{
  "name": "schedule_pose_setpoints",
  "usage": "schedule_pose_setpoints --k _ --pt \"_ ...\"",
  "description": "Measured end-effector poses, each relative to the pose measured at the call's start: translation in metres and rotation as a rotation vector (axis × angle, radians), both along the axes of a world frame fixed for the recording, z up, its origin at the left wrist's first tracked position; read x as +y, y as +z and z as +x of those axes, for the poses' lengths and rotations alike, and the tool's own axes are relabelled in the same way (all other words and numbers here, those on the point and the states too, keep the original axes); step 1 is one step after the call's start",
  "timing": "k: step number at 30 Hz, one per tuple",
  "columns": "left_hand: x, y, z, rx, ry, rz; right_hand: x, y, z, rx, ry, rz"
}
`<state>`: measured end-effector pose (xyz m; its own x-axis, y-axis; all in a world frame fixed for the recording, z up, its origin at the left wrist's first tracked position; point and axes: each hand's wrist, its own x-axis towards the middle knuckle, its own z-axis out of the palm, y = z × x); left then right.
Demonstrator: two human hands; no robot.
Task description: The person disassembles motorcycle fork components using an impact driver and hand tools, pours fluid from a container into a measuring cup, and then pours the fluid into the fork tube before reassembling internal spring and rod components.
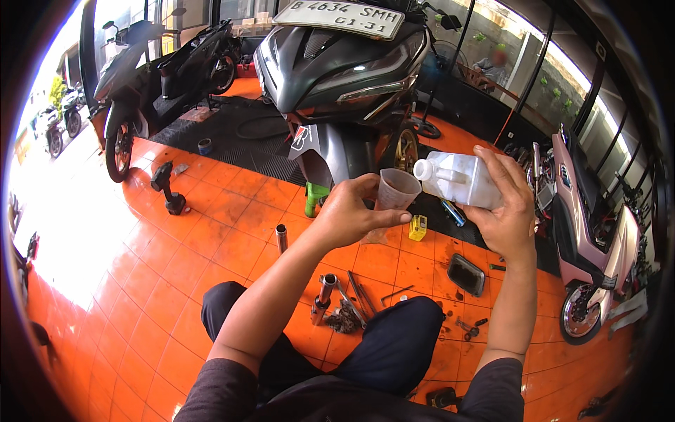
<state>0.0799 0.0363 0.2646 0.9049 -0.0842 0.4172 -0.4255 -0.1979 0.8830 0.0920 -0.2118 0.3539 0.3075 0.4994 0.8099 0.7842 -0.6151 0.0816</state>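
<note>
Two hands working | left hand (349, 213) is grasping clear cup (396, 193) upright | right hand (508, 204) is tilting white bottle (457, 178), spout beside rim (for pouring, seemingly).

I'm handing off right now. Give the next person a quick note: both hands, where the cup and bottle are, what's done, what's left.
Left hand: holds the clear measuring cup upright.
Right hand: holds the white plastic bottle, tipped sideways, spout at the cup's rim.
Both are raised above the orange tiled floor, behind the grey scooter. Fork tubes and tools lie by the knees.
Done: bottle uncapped, lined up.
Left: no liquid visible in the cup yet; pouring likely comes next.
</note>
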Motion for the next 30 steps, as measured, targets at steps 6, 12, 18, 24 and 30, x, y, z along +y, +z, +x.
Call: schedule_pose_setpoints --k 6,12,18,24,30 --pt "0.001 -0.012 0.007 -0.080 0.002 -0.015 0.004 0.001 -0.007 0.002 -0.050 -0.071" --pt "0.003 -0.012 0.007 -0.113 0.019 0.015 0.006 0.003 -0.009 -0.053 -0.070 -0.121" --pt "0.002 -0.010 0.007 -0.092 0.050 0.037 0.006 0.002 -0.008 -0.053 -0.060 -0.101" --pt "0.007 -0.013 0.005 -0.070 0.020 -0.010 0.016 0.003 -0.009 -0.106 -0.012 -0.069" --pt "0.003 -0.005 -0.001 -0.014 0.006 -0.022 0.010 0.002 -0.011 -0.082 -0.023 -0.052"
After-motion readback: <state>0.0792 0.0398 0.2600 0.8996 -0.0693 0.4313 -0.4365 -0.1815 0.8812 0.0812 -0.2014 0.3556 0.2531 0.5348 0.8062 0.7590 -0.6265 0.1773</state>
